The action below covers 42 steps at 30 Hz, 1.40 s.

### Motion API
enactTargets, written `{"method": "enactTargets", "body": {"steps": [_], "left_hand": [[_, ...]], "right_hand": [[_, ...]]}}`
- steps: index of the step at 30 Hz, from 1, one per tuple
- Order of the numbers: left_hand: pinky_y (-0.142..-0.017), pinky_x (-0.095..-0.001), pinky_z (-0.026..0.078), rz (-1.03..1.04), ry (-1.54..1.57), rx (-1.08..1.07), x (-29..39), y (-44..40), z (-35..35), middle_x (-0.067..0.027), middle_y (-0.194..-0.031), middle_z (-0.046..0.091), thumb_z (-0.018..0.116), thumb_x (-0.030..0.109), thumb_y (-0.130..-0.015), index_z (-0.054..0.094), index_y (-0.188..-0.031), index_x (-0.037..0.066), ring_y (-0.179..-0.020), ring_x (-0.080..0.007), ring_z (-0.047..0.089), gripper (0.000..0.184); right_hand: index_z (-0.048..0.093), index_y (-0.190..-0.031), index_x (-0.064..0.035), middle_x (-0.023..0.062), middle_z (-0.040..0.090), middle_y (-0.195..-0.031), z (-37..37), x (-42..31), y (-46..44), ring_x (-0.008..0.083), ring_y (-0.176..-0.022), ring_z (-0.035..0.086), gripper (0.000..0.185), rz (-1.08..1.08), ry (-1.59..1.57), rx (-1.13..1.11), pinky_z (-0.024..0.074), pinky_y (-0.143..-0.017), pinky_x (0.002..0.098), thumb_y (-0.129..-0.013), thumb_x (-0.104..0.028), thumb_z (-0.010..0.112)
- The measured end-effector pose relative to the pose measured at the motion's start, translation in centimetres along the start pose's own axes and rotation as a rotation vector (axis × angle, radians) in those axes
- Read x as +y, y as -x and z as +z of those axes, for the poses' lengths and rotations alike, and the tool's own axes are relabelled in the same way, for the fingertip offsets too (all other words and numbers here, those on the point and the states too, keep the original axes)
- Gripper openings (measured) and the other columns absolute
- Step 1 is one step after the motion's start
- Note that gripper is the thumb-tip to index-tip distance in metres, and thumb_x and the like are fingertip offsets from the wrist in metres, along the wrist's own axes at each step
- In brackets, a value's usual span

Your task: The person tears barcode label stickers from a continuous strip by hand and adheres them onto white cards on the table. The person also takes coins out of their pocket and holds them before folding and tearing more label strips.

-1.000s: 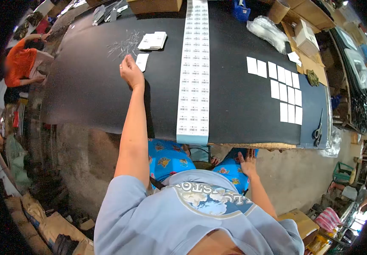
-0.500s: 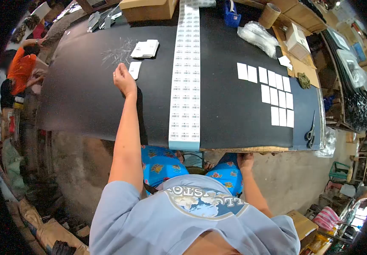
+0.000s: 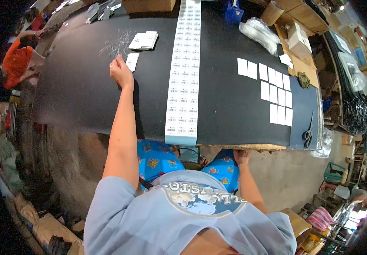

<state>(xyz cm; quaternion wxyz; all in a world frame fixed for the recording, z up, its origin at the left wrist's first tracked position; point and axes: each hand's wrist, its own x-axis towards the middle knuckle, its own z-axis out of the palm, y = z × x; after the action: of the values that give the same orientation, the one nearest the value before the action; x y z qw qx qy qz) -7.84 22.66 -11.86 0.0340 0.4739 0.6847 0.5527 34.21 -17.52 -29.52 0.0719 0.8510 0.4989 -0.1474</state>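
My left hand (image 3: 121, 73) is at the near edge of a loose heap of thin clear strands (image 3: 117, 43), its fingers pinched together; what they hold is too small to make out. Right beside it lies a small white card stack (image 3: 132, 62), with a larger stack of white cards (image 3: 144, 41) behind. My right hand (image 3: 242, 157) is at the table's front edge above my knee, its fingers hidden. A long strip of printed barcode labels (image 3: 184, 80) runs down the black table (image 3: 230, 117). Several white cards (image 3: 280, 97) lie in rows on the right.
Black scissors (image 3: 308, 134) lie near the right edge. Farther back are a plastic bag (image 3: 258, 36), a cardboard tube (image 3: 272, 13), a blue basket (image 3: 234, 13) and a cardboard box (image 3: 148, 6). Another person in orange (image 3: 16, 63) is at the far left.
My right hand has gone from lying spread on my thigh to the table's front edge. My left hand stays by the strands, its fingers still together. The view has shifted a little.
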Motion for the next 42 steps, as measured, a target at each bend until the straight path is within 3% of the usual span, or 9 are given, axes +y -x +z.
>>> {"method": "enactTargets", "body": {"steps": [12,14,16,18,27,30,34,36,42], "left_hand": [[-0.073,-0.0419,0.044,0.004,0.011,0.016,-0.6,-0.1,0.5,-0.0169,-0.087,0.062,0.05,0.03,-0.093,0.066,-0.091,-0.002,-0.082,-0.033,0.058,0.036],[-0.073,-0.0422,0.044,0.005,-0.01,-0.002,-0.9,-0.3,0.6,-0.0174,-0.088,0.062,0.049,0.031,-0.093,0.066,-0.091,-0.002,-0.083,-0.0335,0.058,0.037],[-0.073,-0.0429,0.044,0.045,-0.018,0.013,-0.8,-0.2,0.6,-0.0187,-0.088,0.062,0.047,0.031,-0.093,0.066,-0.091,-0.002,-0.084,-0.0346,0.058,0.038],[-0.074,-0.0434,0.044,0.04,-0.017,0.006,-0.5,0.0,0.5,-0.0197,-0.089,0.062,0.046,0.031,-0.094,0.066,-0.091,-0.002,-0.085,-0.0355,0.058,0.039],[-0.076,-0.0411,0.045,0.105,0.02,0.019,-2.4,-0.5,1.6,-0.0172,-0.082,0.064,0.055,0.027,-0.089,0.068,-0.083,0.0,-0.086,-0.0316,0.058,0.032],[-0.076,-0.0402,0.045,0.092,0.076,0.044,-1.4,-0.1,0.9,-0.017,-0.079,0.063,0.056,0.027,-0.089,0.068,-0.083,-0.001,-0.087,-0.031,0.058,0.031],[-0.081,-0.0389,0.046,0.08,0.159,0.076,-0.6,0.4,-0.2,-0.0158,-0.097,0.063,0.056,0.028,-0.09,0.069,-0.089,0.0,-0.097,-0.0277,0.056,0.031],[-0.084,-0.038,0.045,0.009,0.208,0.015,-0.8,1.1,-1.2,-0.0149,-0.105,0.062,0.055,0.029,-0.091,0.069,-0.095,0.001,-0.105,-0.0256,0.054,0.032],[-0.078,-0.0281,0.048,-0.287,0.595,-0.436,2.3,6.2,-8.6,-0.0098,-0.097,0.064,0.064,0.023,-0.087,0.06,-0.114,0.0,-0.089,-0.0149,0.059,0.036]], "right_hand": [[0.044,-0.136,-0.0162,0.0057,0.025,-0.151,-3.0,-2.7,6.7,0.0484,-0.137,0.009,0.059,0.006,-0.076,-0.274,0.009,-0.112,0.0532,-0.093,-0.054,0.033],[0.045,-0.135,-0.0145,0.0046,0.029,-0.15,-3.9,-2.9,6.4,0.042,-0.137,0.017,0.057,0.158,-0.236,-0.329,0.0144,-0.112,0.0481,-0.093,-0.052,0.035],[0.047,-0.134,-0.0214,0.0174,0.036,-0.143,4.6,4.2,2.1,0.0384,-0.133,0.028,0.054,-0.11,-0.552,-0.237,0.022,-0.109,0.0506,-0.089,-0.05,0.045],[0.048,-0.129,-0.0073,0.0102,0.046,-0.136,7.4,6.5,-1.3,0.0257,-0.127,0.04,0.045,-0.138,-0.415,-0.247,0.0249,-0.111,0.0346,-0.097,-0.036,0.036],[0.048,-0.128,-0.0047,0.0108,0.048,-0.134,9.5,7.8,0.2,0.0275,-0.121,0.046,0.04,-0.522,-0.683,0.1,0.0373,-0.102,0.0411,-0.096,-0.026,0.042],[0.05,-0.128,-0.0044,0.015,0.047,-0.135,-3.6,-0.8,7.8,0.0274,-0.122,0.046,0.043,-0.098,-0.44,0.03,0.0391,-0.099,0.04,-0.091,-0.027,0.052],[0.054,-0.124,-0.0042,0.0193,0.053,-0.127,-13.6,-5.1,12.6,0.0296,-0.114,0.053,0.042,-0.107,-0.302,-0.154,0.0431,-0.094,0.0368,-0.087,-0.024,0.059],[0.056,-0.123,-0.0042,0.0162,0.063,-0.112,-19.8,-7.9,12.8,0.024,-0.099,0.061,0.039,-0.215,-0.607,-0.583,0.0469,-0.085,0.0321,-0.087,-0.018,0.062],[0.056,-0.12,-0.0024,0.0065,0.064,-0.093,-24.5,-15.8,9.8,0.0091,-0.085,0.058,0.038,-0.379,-1.303,-0.187,0.0478,-0.074,0.024,-0.084,-0.011,0.067]]}}
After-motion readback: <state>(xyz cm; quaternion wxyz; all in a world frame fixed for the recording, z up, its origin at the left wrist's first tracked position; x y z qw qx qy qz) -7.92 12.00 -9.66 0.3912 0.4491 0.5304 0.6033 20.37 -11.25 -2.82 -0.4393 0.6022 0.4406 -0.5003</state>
